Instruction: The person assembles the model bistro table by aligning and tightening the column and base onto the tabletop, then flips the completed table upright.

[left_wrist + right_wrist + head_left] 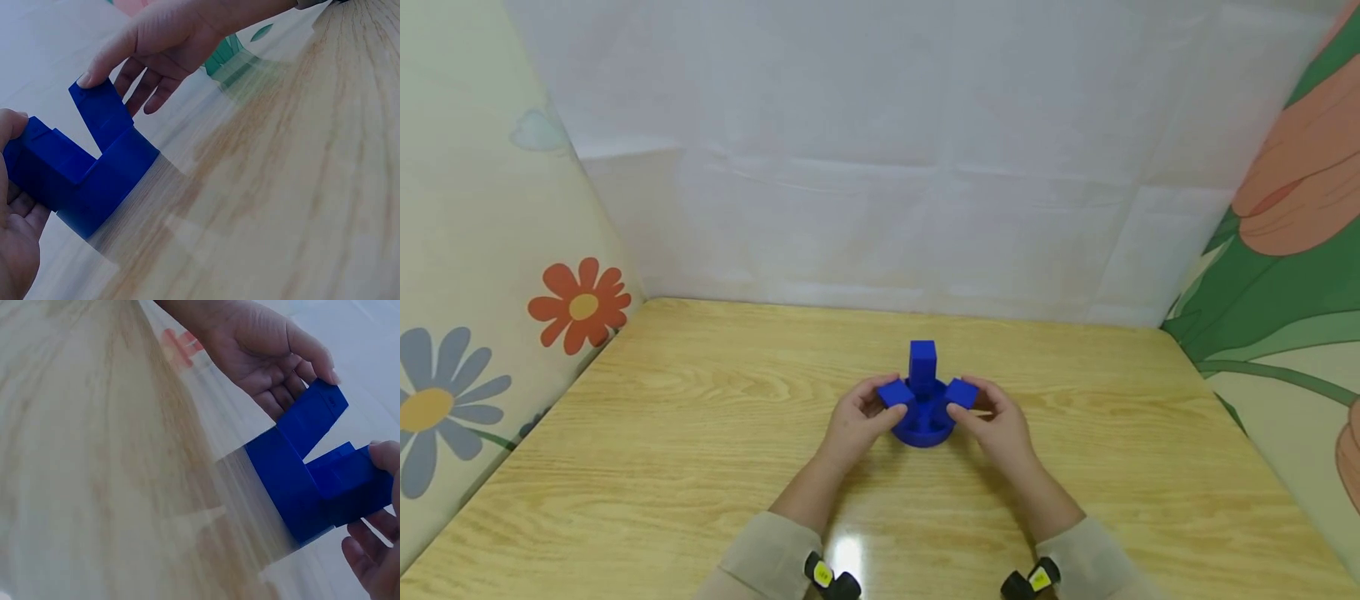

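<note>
A round blue base (922, 438) with a raised rim stands on the wooden table. Three blue rectangular blocks rise out of it. The back block (922, 367) stands upright and untouched. My left hand (850, 427) pinches the left block (896, 392) near its top between thumb and fingers. On the other side, my right hand (1006, 430) holds the right block (962, 392) in the same way. Both of these blocks lean outward, with their lower ends inside the base. The left wrist view shows the right thumb on the end of the right block (100, 112).
The wood-grain table (662, 467) extends around the base on all sides. Behind it hangs a white cloth (910, 183). Flower-printed panels stand at the left (467, 225) and right (1285, 308). Black bands with yellow labels sit on both sleeves.
</note>
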Motion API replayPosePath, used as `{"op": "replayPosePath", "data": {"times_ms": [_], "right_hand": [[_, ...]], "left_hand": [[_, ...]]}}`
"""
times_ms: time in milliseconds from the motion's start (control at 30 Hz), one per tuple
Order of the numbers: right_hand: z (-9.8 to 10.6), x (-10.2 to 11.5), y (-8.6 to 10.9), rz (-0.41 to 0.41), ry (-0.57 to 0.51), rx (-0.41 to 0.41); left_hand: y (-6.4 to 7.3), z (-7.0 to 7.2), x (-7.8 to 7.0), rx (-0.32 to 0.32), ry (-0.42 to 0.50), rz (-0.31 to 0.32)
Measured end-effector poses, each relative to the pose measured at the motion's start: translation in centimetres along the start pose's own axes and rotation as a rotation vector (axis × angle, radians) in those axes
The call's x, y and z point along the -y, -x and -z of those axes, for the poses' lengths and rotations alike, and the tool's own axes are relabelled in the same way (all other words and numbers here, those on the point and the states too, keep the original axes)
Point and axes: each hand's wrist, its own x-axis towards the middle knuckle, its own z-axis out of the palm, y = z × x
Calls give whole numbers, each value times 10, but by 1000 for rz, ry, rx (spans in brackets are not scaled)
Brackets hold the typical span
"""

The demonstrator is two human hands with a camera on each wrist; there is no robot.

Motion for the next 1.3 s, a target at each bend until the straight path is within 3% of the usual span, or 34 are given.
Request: {"op": "replayPosePath", "data": {"times_ms": [200,667,1000,1300], "right_hand": [[-8,1,1,-20,4,-76],[-11,3,3,-24,3,-90],[-15,-4,-2,-12,-56,-31],[-13,-4,-5,-46,-61,-18]], "left_hand": [[-1,1,2,0,9,3],[-4,0,2,-9,27,2],[-2,3,5,-1,38,-12],[-2,6,3,-21,-29,-44]]}}
